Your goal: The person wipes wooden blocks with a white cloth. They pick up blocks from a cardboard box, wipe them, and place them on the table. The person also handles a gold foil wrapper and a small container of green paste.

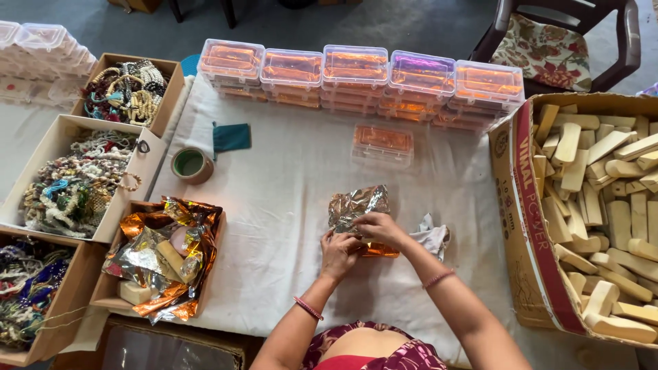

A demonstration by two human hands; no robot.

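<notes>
My left hand and my right hand meet over a shiny foil sheet, silver on top with an orange underside, on the white cloth. Both hands grip and fold the foil around something I cannot see. A small crumpled white cloth lies just right of my right hand. One clear plastic box with orange foil inside sits a little beyond the foil sheet.
A row of stacked clear boxes lines the far edge. At the right, a large carton holds several pale wooden blocks. On the left are cartons of beaded jewellery, a foil-filled box, a tape roll, and a teal pouch.
</notes>
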